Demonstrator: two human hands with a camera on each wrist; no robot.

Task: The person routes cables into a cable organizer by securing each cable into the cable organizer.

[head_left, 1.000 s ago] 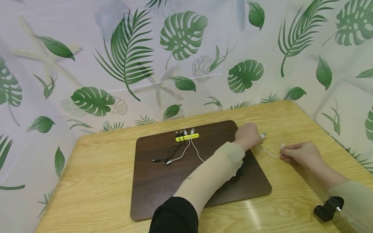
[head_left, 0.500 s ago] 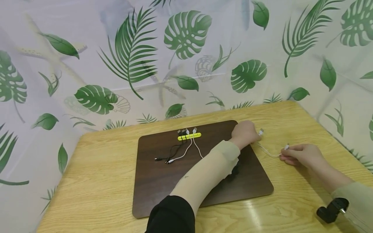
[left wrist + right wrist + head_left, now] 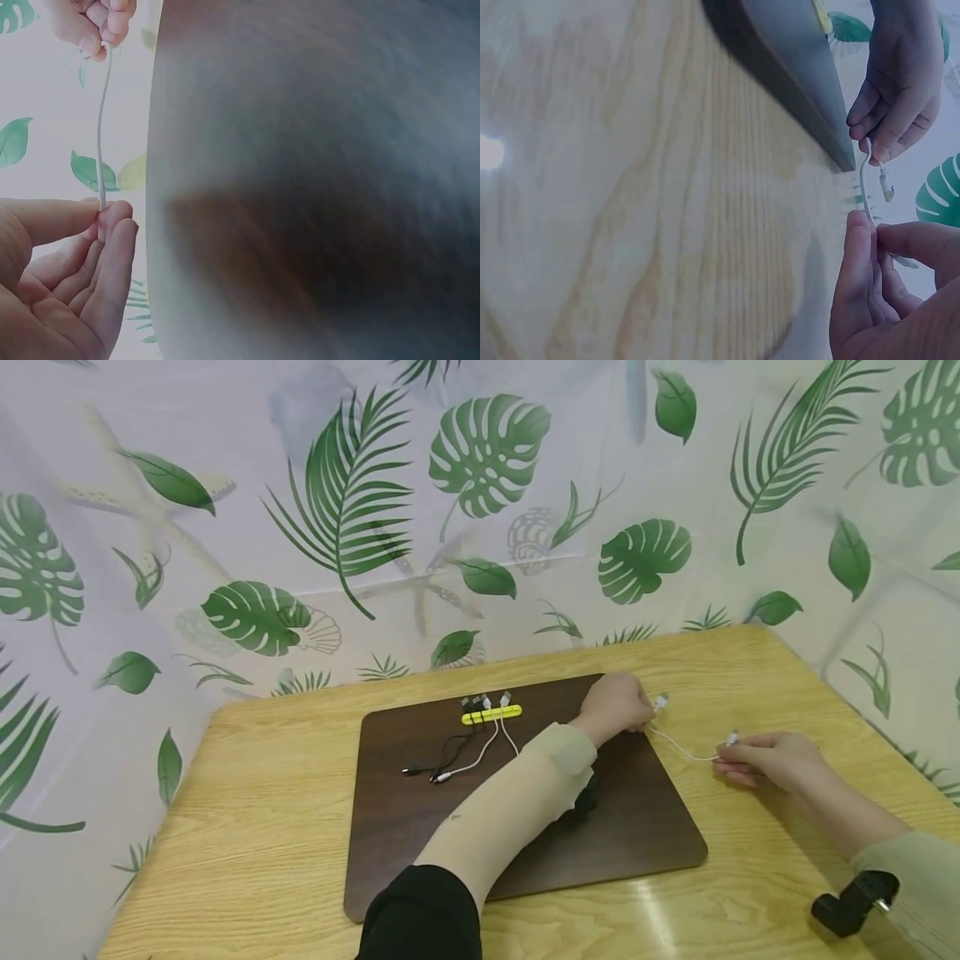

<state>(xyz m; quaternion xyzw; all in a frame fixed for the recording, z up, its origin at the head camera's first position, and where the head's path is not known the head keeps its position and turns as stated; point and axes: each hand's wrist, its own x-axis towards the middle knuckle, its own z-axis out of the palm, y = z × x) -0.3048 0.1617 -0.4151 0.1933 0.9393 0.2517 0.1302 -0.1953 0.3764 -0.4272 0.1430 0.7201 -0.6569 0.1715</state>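
A thin white USB cable [image 3: 684,750] runs between my two hands over the table just right of the board. My left hand [image 3: 617,703] reaches across the board's far right corner and pinches the cable, with a white USB plug [image 3: 661,702] sticking out beyond the fingers. Farther right, my right hand [image 3: 776,762] pinches the other part between thumb and fingers, and a small white connector [image 3: 732,738] shows above the fingertips. In the left wrist view the stretch of cable [image 3: 100,127] looks nearly straight; in the right wrist view the cable [image 3: 864,180] bends slightly.
A dark brown board [image 3: 405,835] lies on the wooden table [image 3: 262,793]. Near its back edge a yellow cable clip [image 3: 512,711] holds several black and white cables, whose loose ends trail over the board. Patterned cloth [image 3: 480,527] hangs behind. A black wrist camera [image 3: 855,903] sits on my right sleeve.
My left hand has shifted left over the board's corner, taking the USB plug with it. My right hand has followed slightly left, and both keep their pinch on the cable.
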